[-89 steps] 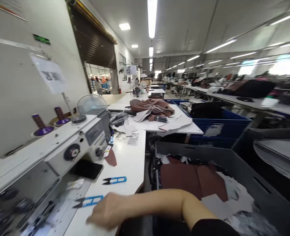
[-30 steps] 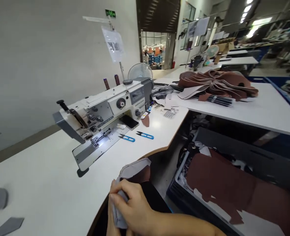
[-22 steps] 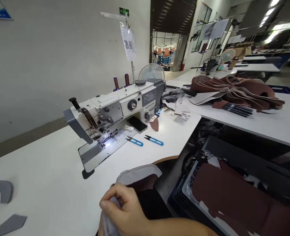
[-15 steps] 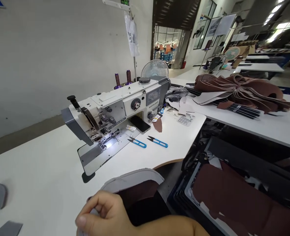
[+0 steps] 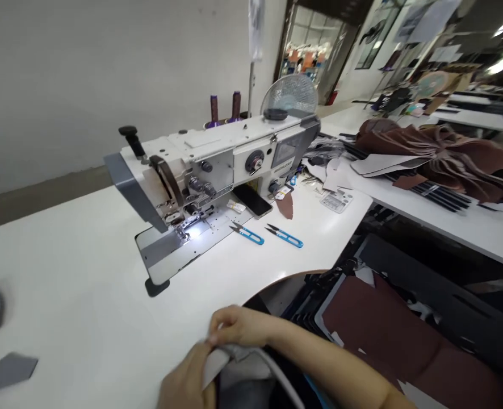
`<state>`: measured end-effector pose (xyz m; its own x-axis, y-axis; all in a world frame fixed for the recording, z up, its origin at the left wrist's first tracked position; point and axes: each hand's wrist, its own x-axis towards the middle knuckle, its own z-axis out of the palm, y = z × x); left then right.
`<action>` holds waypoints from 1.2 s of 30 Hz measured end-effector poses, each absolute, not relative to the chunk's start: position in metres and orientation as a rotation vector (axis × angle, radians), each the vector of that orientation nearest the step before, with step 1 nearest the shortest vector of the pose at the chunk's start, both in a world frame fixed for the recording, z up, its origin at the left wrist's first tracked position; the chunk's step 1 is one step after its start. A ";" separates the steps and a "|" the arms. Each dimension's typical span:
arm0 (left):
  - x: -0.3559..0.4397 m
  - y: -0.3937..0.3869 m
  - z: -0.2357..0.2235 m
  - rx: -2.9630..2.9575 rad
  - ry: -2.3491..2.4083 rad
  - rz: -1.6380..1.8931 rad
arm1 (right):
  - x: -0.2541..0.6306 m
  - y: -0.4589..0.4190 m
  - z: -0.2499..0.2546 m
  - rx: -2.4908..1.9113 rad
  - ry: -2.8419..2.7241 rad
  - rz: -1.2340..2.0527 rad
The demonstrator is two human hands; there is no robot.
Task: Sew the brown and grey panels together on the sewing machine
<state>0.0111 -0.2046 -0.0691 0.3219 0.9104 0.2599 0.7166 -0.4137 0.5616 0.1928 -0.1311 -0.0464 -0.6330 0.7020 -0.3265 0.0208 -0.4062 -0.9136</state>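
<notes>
At the front edge of the white table, both hands are closed on a grey-backed fabric piece. My left hand pinches its left edge, blurred by motion. Fingers of my right hand grip the top edge, almost touching the left fingertips. The piece curves down below the hands, and its lower part runs out of view. Beyond the hands stands a white and grey sewing machine, its needle area lit. Two blue thread snips lie on the table to its right, near a dark phone.
Grey cut pieces lie at the table's left. To the right, a bin holds brown fabric pieces. A stack of brown panels rests on the side table. Thread cones and a fan stand behind the machine.
My left hand has come into view and meets the right at the fabric's edge. The right hand has moved right, and the fabric's grey side is now folded up. The view has shifted.
</notes>
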 end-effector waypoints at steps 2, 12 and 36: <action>0.027 -0.207 -0.070 2.325 1.404 0.658 | 0.214 -0.137 -0.053 -1.054 -1.374 2.065; 0.047 -0.193 -0.065 2.294 1.426 0.708 | 0.338 -0.086 0.000 -2.089 -2.133 0.123; 0.080 -0.170 -0.044 2.226 1.532 0.885 | 0.279 -0.198 -0.010 -1.145 -1.365 1.770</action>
<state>0.0797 -0.1695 -0.0438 0.2426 0.9164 0.3184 0.7337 -0.3880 0.5578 0.2788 -0.1983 -0.0099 -0.4324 0.8632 -0.2605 0.0324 -0.2739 -0.9612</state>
